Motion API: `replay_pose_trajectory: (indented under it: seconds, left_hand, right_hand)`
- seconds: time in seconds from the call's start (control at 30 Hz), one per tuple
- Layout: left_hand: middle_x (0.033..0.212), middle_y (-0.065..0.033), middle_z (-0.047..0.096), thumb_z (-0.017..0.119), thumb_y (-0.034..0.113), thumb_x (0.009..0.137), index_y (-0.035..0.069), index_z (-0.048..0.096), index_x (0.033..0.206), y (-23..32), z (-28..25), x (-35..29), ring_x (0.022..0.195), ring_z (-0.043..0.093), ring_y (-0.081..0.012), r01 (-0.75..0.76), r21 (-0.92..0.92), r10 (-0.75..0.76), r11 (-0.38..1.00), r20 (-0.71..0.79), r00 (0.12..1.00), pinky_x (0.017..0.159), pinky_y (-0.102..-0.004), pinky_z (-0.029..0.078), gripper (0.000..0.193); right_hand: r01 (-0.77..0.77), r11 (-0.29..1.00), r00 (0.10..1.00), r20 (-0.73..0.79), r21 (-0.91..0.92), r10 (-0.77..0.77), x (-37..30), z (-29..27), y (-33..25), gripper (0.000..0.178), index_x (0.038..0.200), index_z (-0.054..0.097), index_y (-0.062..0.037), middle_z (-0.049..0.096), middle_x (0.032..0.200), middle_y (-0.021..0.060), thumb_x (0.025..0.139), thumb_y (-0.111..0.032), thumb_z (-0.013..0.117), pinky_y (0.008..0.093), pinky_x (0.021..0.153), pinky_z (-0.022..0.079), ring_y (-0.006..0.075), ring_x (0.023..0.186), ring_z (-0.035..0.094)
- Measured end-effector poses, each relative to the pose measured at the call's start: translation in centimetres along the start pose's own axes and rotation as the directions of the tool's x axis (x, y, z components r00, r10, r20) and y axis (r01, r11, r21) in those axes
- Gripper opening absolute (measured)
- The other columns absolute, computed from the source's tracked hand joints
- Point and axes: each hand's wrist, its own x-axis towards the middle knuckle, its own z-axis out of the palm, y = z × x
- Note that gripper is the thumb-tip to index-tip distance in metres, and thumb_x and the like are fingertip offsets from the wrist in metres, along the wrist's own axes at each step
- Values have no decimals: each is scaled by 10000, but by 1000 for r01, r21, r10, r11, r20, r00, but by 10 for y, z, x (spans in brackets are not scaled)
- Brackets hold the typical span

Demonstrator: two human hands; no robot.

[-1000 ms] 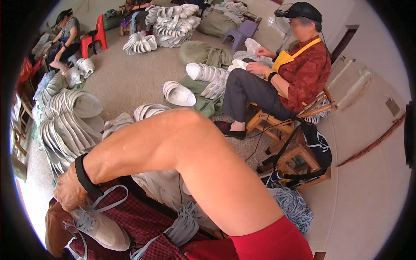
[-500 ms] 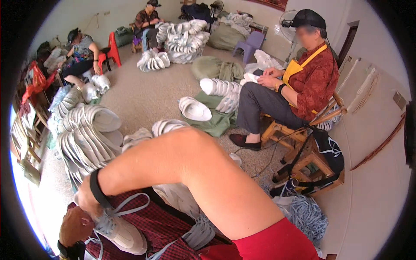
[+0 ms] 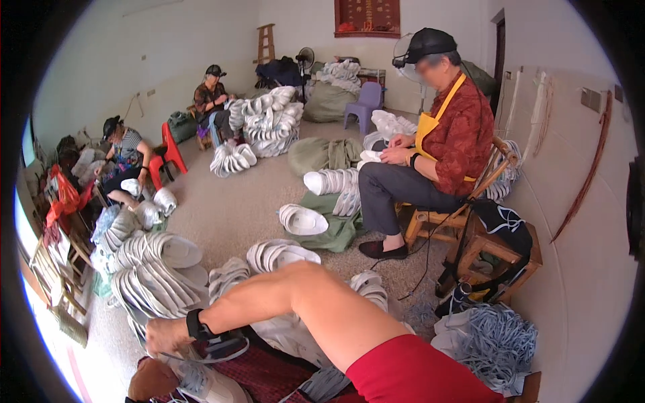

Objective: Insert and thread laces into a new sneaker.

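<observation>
A pale lace-up shoe [image 3: 213, 384] with grey-blue laces lies on the dark red checked cloth over my lap, its toe toward the lower edge. My right hand [image 3: 169, 334], with a black wristband, reaches across to the left above the shoe's heel end. Its fingers are curled closed; what they hold is hidden. Low at the left, my left hand [image 3: 153, 379] is beside the shoe's heel end, its fingers out of sight. A loose shoelace [image 3: 225, 354] loops below my right wrist. More grey-blue laces [image 3: 326, 386] lie on my lap.
Stacked white shoe uppers [image 3: 158, 285] stand at the left, more [image 3: 279, 255] ahead. A heap of blue laces [image 3: 500, 342] lies at the right by a wooden stool [image 3: 494, 252]. A co-worker [image 3: 457, 127] sits at the right; two people sit farther back. A green sheet [image 3: 329, 228] covers some floor.
The view has tilted up and shifted, showing more back wall. My right hand has drawn away from the shoe's laces, up and left. The left hand remains beside the shoe.
</observation>
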Motion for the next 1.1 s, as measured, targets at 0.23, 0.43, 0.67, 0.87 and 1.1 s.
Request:
replay_pose_trajectory:
  seconds: [0.23, 0.43, 0.67, 0.87, 1.1]
  left_hand:
    - [685, -159, 667, 746, 162, 705, 51, 688, 645, 14, 15, 2, 751, 657, -294, 447, -61, -432, 893, -403, 807, 639, -377, 521, 139]
    - [554, 21, 487, 539, 356, 1023, 95, 536, 966, 137, -71, 2, 414, 450, -64, -10, -666, -478, 746, -545, 689, 384, -202, 289, 268]
    - [695, 27, 524, 514, 287, 1054, 35, 570, 1275, 160, -42, 12, 601, 487, -57, 55, -846, -614, 531, -339, 713, 532, -198, 391, 340]
    - [687, 13, 531, 566, 241, 1024, 64, 563, 837, 139, -22, 22, 567, 425, -67, 87, -858, -535, 506, -233, 812, 513, -207, 349, 257]
    - [904, -146, 625, 510, 70, 981, -5, 555, 1065, 102, -1, -20, 720, 617, -224, 259, -448, -501, 856, -593, 630, 620, -324, 509, 122]
  right_hand:
    - [-11, 719, 999, -27, 695, 41, -19, -39, -27, 318, 890, 605, 0, 606, 743, 82, 986, -278, 483, 300, 494, 565, 159, 611, 621]
    - [-60, 692, 986, -67, 719, 154, -55, -41, -24, 228, 935, 550, 3, 611, 797, 77, 992, -190, 444, 284, 518, 556, 142, 613, 633]
    - [77, 746, 976, -203, 661, 80, -53, -44, -43, 162, 921, 597, 40, 639, 820, 81, 859, -86, 519, 303, 623, 537, 157, 692, 643]
    - [483, 870, 785, -493, 105, -376, -48, -29, -50, 81, 839, 679, -5, 609, 827, 124, 771, -48, 684, 367, 647, 484, 265, 737, 595]
    - [535, 839, 788, -418, 101, -452, -76, 0, -62, 113, 874, 613, 0, 626, 765, 182, 810, -74, 671, 428, 609, 486, 343, 706, 633]
